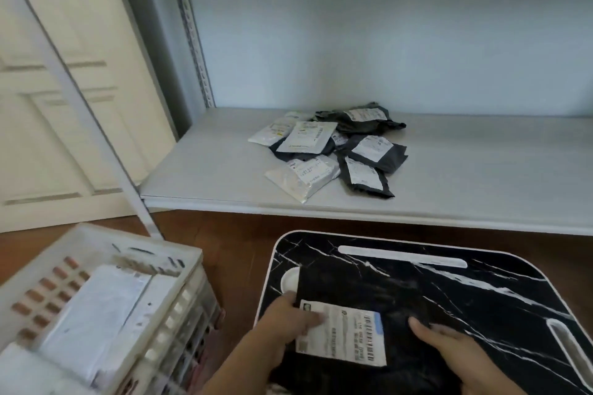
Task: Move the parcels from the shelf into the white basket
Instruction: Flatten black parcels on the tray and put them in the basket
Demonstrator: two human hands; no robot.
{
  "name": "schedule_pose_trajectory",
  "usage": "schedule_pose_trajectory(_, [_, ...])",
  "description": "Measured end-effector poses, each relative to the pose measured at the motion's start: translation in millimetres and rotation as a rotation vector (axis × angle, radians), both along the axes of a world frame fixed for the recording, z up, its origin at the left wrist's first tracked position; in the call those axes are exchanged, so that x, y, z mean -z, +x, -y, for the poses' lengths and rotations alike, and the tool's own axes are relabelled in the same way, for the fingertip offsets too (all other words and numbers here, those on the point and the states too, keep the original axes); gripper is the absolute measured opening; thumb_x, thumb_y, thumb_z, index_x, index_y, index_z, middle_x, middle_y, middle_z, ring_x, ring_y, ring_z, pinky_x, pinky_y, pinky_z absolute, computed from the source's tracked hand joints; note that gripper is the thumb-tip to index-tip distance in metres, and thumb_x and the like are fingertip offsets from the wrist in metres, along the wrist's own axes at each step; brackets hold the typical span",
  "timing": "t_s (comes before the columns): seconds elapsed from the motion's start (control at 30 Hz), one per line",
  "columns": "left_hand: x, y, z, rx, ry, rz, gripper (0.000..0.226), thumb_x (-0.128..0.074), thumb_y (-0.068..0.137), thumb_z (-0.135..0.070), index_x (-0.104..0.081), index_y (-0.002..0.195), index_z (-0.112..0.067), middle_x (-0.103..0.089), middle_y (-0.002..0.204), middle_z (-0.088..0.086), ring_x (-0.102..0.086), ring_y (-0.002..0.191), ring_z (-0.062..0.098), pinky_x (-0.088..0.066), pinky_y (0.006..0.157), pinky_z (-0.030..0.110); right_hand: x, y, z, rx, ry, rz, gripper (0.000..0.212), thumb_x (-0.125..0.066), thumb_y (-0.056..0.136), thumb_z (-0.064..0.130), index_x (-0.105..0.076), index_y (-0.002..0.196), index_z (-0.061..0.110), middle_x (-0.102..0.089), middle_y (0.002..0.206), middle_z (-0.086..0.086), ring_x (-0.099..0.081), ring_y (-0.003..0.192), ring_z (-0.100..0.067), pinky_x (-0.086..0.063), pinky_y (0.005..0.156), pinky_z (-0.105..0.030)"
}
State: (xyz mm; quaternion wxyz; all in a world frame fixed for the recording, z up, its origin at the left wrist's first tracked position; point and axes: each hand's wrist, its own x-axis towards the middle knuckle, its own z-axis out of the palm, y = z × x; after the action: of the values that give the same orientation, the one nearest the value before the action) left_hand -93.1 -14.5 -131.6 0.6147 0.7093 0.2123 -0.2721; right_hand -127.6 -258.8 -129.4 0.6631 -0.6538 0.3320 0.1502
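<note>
A black parcel point(348, 335) with a white printed label lies on a black marble-pattern lap table point(465, 295) in front of me. My left hand point(285, 327) grips its left edge, thumb on the label. My right hand point(449, 351) holds its right edge, thumb on top. A pile of several black and white parcels point(330, 151) sits on the pale shelf board point(208, 176) beyond the table. The white basket point(181, 269) stands on the floor at lower left, with white parcels point(96, 308) lying inside.
A white upright of the shelf frame point(80, 106) slants down between the basket and the shelf. A cream panelled door point(48, 138) stands at the left. Brown wooden floor point(234, 253) shows between basket and table.
</note>
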Motion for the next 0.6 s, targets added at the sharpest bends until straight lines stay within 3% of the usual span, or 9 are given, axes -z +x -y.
schedule_pose_trajectory(0.07, [-22,-4,-22,0.056,-0.065,0.045,0.045,-0.071,0.08,0.002,-0.052,0.116,-0.017,-0.073,0.092,0.003,-0.072,0.079,0.016,-0.059,0.063,0.03,-17,5,-24,-0.017,0.035,0.046,0.032,-0.078,0.071,0.008,-0.068,0.098,-0.004,-0.071,0.089,-0.022,-0.067,0.086,-0.034,-0.051,0.083,-0.044])
schedule_pose_trajectory(0.13, [-36,-9,-54,0.034,-0.091,0.105,0.06,-0.074,0.076,0.005,-0.043,0.121,-0.02,-0.069,0.103,0.007,-0.07,0.09,0.021,-0.06,0.074,0.037,-35,13,-63,-0.067,0.063,0.108,0.022,-0.072,0.081,0.007,-0.065,0.101,0.001,-0.07,0.092,-0.023,-0.067,0.087,-0.037,-0.052,0.082,-0.048])
schedule_pose_trajectory(0.27, [-62,-12,-119,-0.076,-0.02,0.237,0.054,-0.079,0.073,0.001,-0.05,0.116,-0.014,-0.071,0.106,0.006,-0.07,0.096,0.024,-0.057,0.085,0.045,-58,38,-127,-0.17,0.068,0.224,0.023,-0.072,0.083,0.015,-0.065,0.102,0.005,-0.073,0.09,-0.017,-0.07,0.083,-0.035,-0.055,0.077,-0.045])
schedule_pose_trajectory(0.37, [-70,-25,-186,-0.27,-0.112,0.274,0.038,-0.071,0.078,0.008,-0.061,0.114,-0.002,-0.073,0.103,0.012,-0.071,0.094,0.027,-0.058,0.081,0.042,-72,52,-198,-0.298,0.053,0.341,0.027,-0.073,0.083,0.022,-0.065,0.105,0.009,-0.073,0.094,-0.011,-0.071,0.084,-0.028,-0.056,0.069,-0.036])
schedule_pose_trajectory(0.47, [-63,-42,-251,-0.554,-0.211,0.224,0.034,-0.063,0.083,0.012,-0.062,0.114,0.0,-0.072,0.104,0.014,-0.07,0.09,0.029,-0.057,0.072,0.039,-73,60,-272,-0.462,-0.02,0.413,0.05,-0.073,0.082,0.035,-0.058,0.123,0.011,-0.068,0.112,-0.007,-0.067,0.098,-0.023,-0.055,0.085,-0.041])
schedule_pose_trajectory(0.53, [-49,-52,-289,-0.764,-0.24,0.159,0.027,-0.058,0.087,0.011,-0.058,0.113,0.002,-0.067,0.109,0.01,-0.065,0.089,0.024,-0.05,0.076,0.037,-69,65,-309,-0.594,-0.146,0.435,0.066,-0.068,0.084,0.048,-0.046,0.136,0.015,-0.063,0.118,-0.003,-0.061,0.108,-0.024,-0.049,0.097,-0.045])
schedule_pose_trajectory(0.6, [-21,-60,-326,-0.964,-0.209,0.051,0.025,-0.055,0.091,0.009,-0.053,0.115,0.001,-0.058,0.112,0.006,-0.058,0.098,0.021,-0.043,0.081,0.034,-63,67,-337,-0.726,-0.26,0.451,0.066,-0.057,0.09,0.052,-0.04,0.142,0.017,-0.058,0.127,-0.003,-0.056,0.117,-0.024,-0.044,0.102,-0.044])
